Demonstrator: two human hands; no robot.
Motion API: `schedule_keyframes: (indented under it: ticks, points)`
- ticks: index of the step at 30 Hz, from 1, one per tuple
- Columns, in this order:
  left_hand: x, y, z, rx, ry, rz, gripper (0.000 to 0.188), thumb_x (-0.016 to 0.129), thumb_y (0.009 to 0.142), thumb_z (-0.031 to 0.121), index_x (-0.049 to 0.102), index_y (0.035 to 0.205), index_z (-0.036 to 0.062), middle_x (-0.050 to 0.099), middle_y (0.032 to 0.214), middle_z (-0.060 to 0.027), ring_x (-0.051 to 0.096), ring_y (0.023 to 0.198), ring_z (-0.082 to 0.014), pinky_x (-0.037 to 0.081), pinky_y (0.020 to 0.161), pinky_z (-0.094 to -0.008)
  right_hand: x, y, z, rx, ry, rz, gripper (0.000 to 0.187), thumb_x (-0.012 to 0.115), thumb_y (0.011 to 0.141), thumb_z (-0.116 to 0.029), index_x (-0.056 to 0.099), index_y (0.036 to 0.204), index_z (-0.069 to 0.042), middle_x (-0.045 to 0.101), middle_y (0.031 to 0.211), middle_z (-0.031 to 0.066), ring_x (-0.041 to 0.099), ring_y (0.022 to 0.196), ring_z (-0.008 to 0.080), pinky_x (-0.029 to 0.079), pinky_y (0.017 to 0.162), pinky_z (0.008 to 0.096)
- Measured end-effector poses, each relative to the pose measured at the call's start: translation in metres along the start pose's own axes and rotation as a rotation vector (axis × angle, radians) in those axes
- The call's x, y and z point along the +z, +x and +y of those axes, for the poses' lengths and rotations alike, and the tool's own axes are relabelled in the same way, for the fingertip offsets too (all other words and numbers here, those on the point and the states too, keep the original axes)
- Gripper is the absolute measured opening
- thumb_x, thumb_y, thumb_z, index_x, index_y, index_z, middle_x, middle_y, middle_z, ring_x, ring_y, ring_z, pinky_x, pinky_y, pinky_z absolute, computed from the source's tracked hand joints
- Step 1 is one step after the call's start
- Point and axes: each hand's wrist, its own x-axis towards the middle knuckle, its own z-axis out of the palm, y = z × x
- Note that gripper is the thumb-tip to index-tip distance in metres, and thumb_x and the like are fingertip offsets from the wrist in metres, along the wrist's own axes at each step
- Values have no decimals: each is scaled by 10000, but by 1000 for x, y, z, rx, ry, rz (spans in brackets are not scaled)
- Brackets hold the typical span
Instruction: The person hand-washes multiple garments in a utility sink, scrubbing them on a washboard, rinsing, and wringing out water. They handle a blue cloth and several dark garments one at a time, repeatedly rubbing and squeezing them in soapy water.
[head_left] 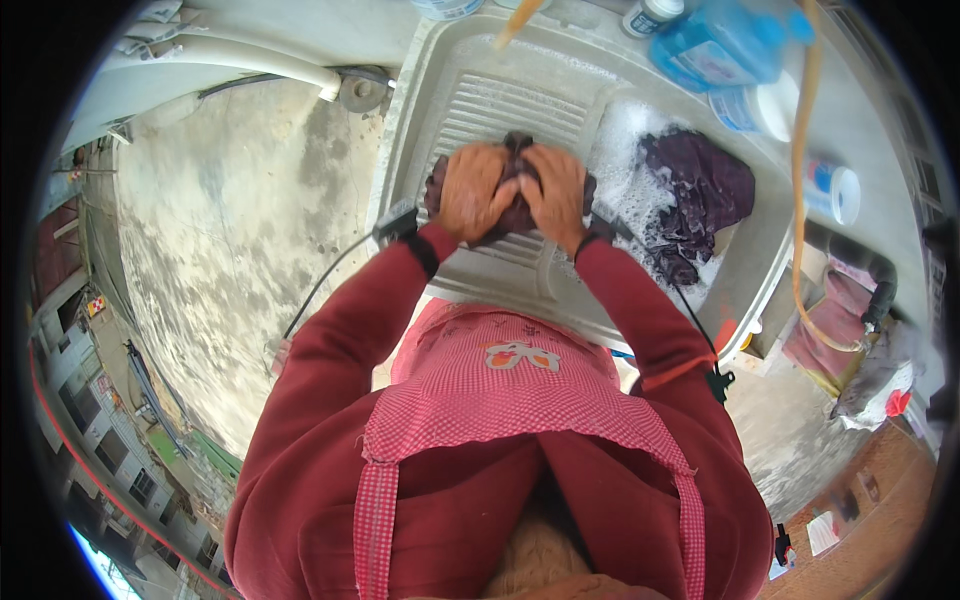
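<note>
Both my hands press a bunched dark purple cloth against the ridged washboard built into a grey laundry sink. My left hand is closed over the cloth's left part, fingers curled. Close beside it, my right hand grips the right part, the two thumbs nearly meeting. Some of the cloth shows between and outside the hands; its underside is hidden. In the basin to the right, another wet dark purple garment lies partly in white suds.
Along the sink's far right edge stand a blue liquid bottle, a white tub and another white container. A tan hose hangs down on the right. A white pipe runs above the concrete floor at left.
</note>
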Motion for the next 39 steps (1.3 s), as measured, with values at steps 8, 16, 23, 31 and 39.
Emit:
schedule_keyframes:
  ticks: [8, 16, 23, 31, 39]
  points:
    - [38, 69, -69, 75, 264, -116, 322, 641, 902, 339, 728, 1053, 67, 661, 1080, -122, 597, 1084, -352, 445, 1000, -519, 44, 73, 77, -76, -254, -22, 267, 580, 932, -265, 753, 946, -62, 685, 1015, 97, 597, 999, 338, 411, 924, 470]
    - [5, -10, 5, -397, 261, 44, 620, 587, 984, 682, 625, 1490, 324, 340, 1657, -236, 229, 1520, -575, 250, 1152, -745, 2, 5, 0, 139, -294, 20, 391, 653, 998, -425, 748, 1340, -260, 538, 1514, 157, 435, 1413, 421, 309, 1161, 594]
    - [37, -24, 0, -298, 138, 125, 428, 691, 896, 477, 767, 1184, 171, 542, 1504, -134, 392, 1447, -463, 291, 1097, -713, 27, -21, -10, 251, -184, 12, 331, 562, 978, -302, 720, 1140, -61, 618, 1374, 155, 533, 1261, 389, 343, 1103, 523]
    - [30, 16, -23, -109, 87, 53, 314, 685, 846, 377, 756, 964, 95, 652, 1198, -105, 545, 1184, -382, 375, 1008, -596, 20, 17, 25, 135, -87, -136, 329, 602, 885, -285, 704, 1052, -21, 665, 1140, 142, 598, 1056, 388, 411, 955, 506]
    - [27, 49, -34, -93, 127, -107, 266, 658, 896, 354, 780, 932, 120, 660, 1062, -79, 587, 1056, -331, 418, 877, -537, 33, 29, 53, -78, -68, -64, 224, 573, 901, -225, 676, 909, -26, 687, 977, 174, 641, 920, 411, 452, 818, 523]
